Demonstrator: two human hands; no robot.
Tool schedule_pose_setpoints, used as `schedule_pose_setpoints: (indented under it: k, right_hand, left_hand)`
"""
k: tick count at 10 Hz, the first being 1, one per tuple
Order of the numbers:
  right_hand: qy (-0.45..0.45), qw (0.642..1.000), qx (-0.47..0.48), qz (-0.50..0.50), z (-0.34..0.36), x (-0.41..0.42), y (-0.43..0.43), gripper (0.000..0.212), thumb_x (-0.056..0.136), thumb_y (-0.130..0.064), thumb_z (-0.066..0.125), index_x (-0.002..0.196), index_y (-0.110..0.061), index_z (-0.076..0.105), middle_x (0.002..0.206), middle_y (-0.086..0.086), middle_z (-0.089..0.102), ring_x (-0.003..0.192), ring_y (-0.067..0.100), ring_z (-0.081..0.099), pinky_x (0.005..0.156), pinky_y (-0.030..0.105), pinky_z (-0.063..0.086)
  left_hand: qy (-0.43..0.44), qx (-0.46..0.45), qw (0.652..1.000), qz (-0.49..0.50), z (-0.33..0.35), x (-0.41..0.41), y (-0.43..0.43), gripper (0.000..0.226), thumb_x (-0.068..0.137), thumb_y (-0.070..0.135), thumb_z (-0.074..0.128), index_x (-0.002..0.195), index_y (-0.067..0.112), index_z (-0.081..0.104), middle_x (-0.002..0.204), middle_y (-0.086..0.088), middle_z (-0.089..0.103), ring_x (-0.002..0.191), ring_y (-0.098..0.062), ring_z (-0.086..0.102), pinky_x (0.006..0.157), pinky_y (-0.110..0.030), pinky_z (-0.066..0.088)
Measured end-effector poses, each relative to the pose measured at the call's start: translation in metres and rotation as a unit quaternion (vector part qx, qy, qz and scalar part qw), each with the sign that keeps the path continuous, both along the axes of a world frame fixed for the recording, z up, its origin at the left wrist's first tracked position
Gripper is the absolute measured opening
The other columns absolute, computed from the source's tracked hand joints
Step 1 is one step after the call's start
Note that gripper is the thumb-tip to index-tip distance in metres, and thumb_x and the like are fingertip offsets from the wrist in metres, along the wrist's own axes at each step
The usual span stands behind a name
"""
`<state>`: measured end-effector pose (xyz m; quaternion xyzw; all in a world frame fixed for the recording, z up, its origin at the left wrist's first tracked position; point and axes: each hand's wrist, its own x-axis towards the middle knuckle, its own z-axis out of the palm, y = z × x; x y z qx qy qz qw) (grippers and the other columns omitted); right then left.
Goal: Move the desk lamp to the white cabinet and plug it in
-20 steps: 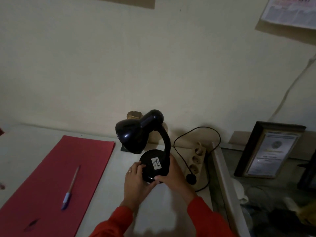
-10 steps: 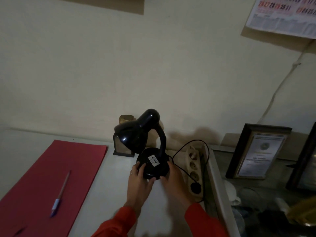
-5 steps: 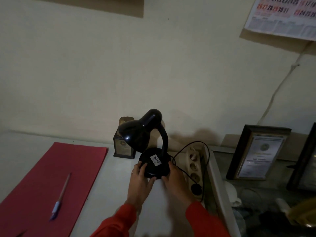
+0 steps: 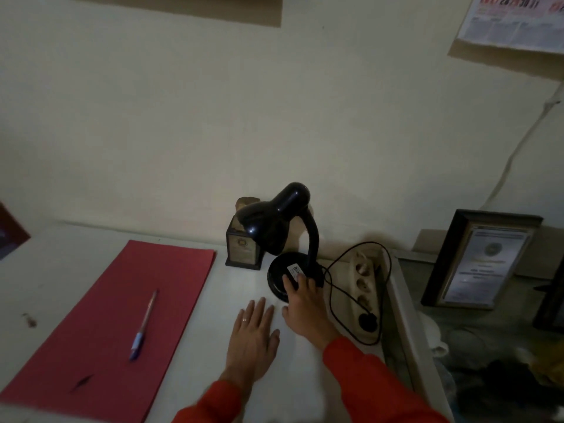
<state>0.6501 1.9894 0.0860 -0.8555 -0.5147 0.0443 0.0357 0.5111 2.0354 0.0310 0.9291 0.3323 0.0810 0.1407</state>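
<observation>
surface: white cabinet [image 4: 91, 257] top | on it: red folder [image 4: 122, 303] with pen [image 4: 143, 325] left; plaque [image 4: 242, 250], lamp [image 4: 287, 239], power strip [image 4: 361, 288] at back right; left hand [image 4: 253, 340] lay flat

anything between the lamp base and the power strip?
Head view: only loops of the black cord cross the white cabinet top between the lamp base and the power strip.

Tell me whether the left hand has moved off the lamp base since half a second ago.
Yes. The left hand has let go of the lamp base and pulled back toward the person; it lies flat on the white cabinet top, clear of the base.
</observation>
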Motion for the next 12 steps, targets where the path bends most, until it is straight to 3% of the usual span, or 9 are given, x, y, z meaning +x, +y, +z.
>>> schedule_pose_setpoints:
  k: [3,4,5,6,7,8,9,11,12]
  right_hand:
    - [-0.003,0.999,-0.021,-0.026,-0.007,0.002,0.006,0.079,0.084,-0.054,0.051,0.148,-0.023,0.016,0.153,0.017,0.021,0.133,0.039,0.026,0.107,0.051,0.028]
    - [-0.006,0.999,-0.021,-0.028,-0.009,0.001,0.005,0.082,0.082,-0.056,0.054,0.147,-0.024,0.017,0.152,0.016,0.022,0.132,0.038,0.027,0.106,0.05,0.03]
    - [-0.04,0.999,0.003,-0.02,-0.007,-0.001,0.003,0.082,0.074,-0.056,0.063,0.142,-0.026,0.029,0.143,0.011,0.035,0.119,0.032,0.041,0.094,0.044,0.04]
    - [-0.03,0.999,0.007,-0.021,-0.004,-0.002,0.004,0.082,0.072,-0.055,0.063,0.142,-0.025,0.032,0.14,0.011,0.037,0.117,0.033,0.041,0.094,0.044,0.04]
    - [-0.012,1.0,0.005,-0.014,0.0,-0.003,-0.001,0.078,0.074,-0.045,0.061,0.142,-0.022,0.031,0.144,0.013,0.034,0.122,0.033,0.038,0.098,0.042,0.038]
    - [0.001,1.0,0.011,0.002,0.003,-0.006,-0.013,0.073,0.074,-0.03,0.059,0.141,-0.019,0.032,0.146,0.012,0.031,0.126,0.033,0.034,0.098,0.04,0.039]
    - [0.023,1.0,-0.001,0.009,0.008,-0.007,-0.027,0.066,0.073,-0.021,0.057,0.135,-0.015,0.038,0.149,0.014,0.03,0.126,0.034,0.035,0.097,0.041,0.04]
    - [0.108,0.993,-0.014,-0.04,0.024,-0.012,-0.064,0.053,0.08,-0.02,0.052,0.131,-0.013,0.044,0.132,0.014,0.049,0.119,0.036,0.049,0.097,0.043,0.044]
    - [0.135,0.99,0.003,-0.045,0.029,-0.012,-0.081,0.053,0.083,-0.02,0.051,0.135,-0.011,0.043,0.135,0.015,0.05,0.125,0.032,0.047,0.103,0.042,0.041]
  left_hand:
    - [0.011,-0.007,1.0,-0.005,0.003,-0.012,-0.004,0.058,0.096,0.043,0.026,0.15,0.022,0.017,0.161,-0.004,0.01,0.149,-0.023,0.003,0.121,-0.038,0.001]
    - [0.009,-0.007,1.0,-0.015,0.007,-0.014,-0.003,0.056,0.095,0.042,0.029,0.147,0.02,0.024,0.158,0.0,0.017,0.147,-0.024,0.014,0.12,-0.039,0.012]
    - [0.006,0.048,0.997,-0.053,0.015,-0.015,-0.005,0.048,0.087,0.037,0.039,0.123,0.014,0.061,0.127,-0.007,0.064,0.111,-0.028,0.064,0.09,-0.038,0.054]
    - [0.012,0.046,0.999,-0.023,0.018,-0.017,-0.006,0.046,0.084,0.038,0.043,0.118,0.016,0.064,0.121,-0.006,0.068,0.106,-0.026,0.067,0.085,-0.036,0.056]
    - [0.0,0.0,1.0,-0.019,0.011,-0.019,-0.005,0.048,0.087,0.031,0.053,0.132,0.013,0.052,0.144,-0.014,0.048,0.133,-0.034,0.045,0.109,-0.046,0.037]
    - [0.017,-0.03,0.999,-0.028,0.011,-0.021,-0.005,0.054,0.093,0.033,0.043,0.143,0.017,0.034,0.158,-0.009,0.024,0.146,-0.03,0.021,0.118,-0.043,0.017]
    - [0.039,-0.031,0.998,-0.029,0.014,-0.022,-0.006,0.053,0.094,0.034,0.039,0.144,0.019,0.03,0.16,-0.006,0.018,0.147,-0.028,0.016,0.119,-0.041,0.015]
    - [0.072,-0.064,0.995,-0.032,0.033,-0.03,-0.02,0.043,0.09,0.028,0.047,0.13,0.012,0.045,0.151,-0.009,0.033,0.141,-0.032,0.029,0.117,-0.039,0.025]
    - [0.073,-0.077,0.994,-0.021,0.044,-0.034,-0.031,0.034,0.089,0.026,0.048,0.119,0.012,0.055,0.14,-0.009,0.045,0.13,-0.028,0.042,0.108,-0.038,0.035]
